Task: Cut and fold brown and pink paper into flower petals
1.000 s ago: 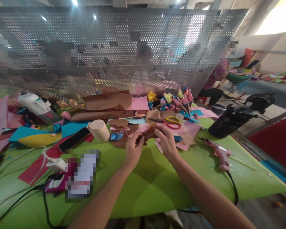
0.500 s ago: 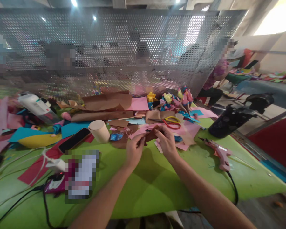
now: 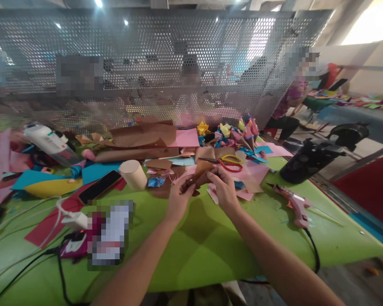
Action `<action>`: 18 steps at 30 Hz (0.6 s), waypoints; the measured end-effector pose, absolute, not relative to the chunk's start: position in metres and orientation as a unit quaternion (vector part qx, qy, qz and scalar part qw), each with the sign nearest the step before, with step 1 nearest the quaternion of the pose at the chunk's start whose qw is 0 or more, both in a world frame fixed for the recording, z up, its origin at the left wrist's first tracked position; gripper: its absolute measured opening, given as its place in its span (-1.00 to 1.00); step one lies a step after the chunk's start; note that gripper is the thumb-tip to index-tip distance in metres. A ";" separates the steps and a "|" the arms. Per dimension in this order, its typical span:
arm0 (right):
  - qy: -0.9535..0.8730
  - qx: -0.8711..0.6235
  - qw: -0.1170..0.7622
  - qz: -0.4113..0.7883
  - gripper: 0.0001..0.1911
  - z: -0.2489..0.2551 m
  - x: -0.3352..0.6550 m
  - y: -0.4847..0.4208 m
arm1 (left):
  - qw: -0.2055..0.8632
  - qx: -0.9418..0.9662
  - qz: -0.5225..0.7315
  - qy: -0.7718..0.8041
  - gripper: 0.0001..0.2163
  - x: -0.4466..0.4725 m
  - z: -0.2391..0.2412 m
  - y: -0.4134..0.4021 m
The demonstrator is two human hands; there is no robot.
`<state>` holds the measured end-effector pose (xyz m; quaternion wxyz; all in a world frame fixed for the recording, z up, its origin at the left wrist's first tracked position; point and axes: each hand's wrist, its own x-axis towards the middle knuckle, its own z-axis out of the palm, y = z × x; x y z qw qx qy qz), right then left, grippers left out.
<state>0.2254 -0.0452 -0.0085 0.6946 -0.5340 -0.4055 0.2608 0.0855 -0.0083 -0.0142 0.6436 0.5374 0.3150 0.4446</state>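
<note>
A small piece of brown paper (image 3: 201,171) is held between both hands above the green table (image 3: 204,242). My left hand (image 3: 179,196) pinches its lower left part. My right hand (image 3: 223,188) grips its right side with curled fingers. The paper's upper corner points up between the thumbs. Just behind the hands lie red and yellow scissors (image 3: 230,163) on pink paper.
A pink glue gun (image 3: 294,204) with its black cord lies to the right. A black bottle (image 3: 306,162) lies beyond it. On the left are a tape roll (image 3: 133,174), a phone (image 3: 100,186) and cables. Paper cones (image 3: 242,131) and brown sheets stand before the perforated metal screen (image 3: 153,63).
The brown paper has been turned and raised a little, so a lighter pointed corner now sticks up between my hands. Both hands stay in about the same place.
</note>
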 end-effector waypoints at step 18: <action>-0.442 -0.479 0.700 0.291 -0.75 0.004 0.226 -0.051 | 0.674 0.511 0.402 0.351 -0.65 0.072 -0.005 0.009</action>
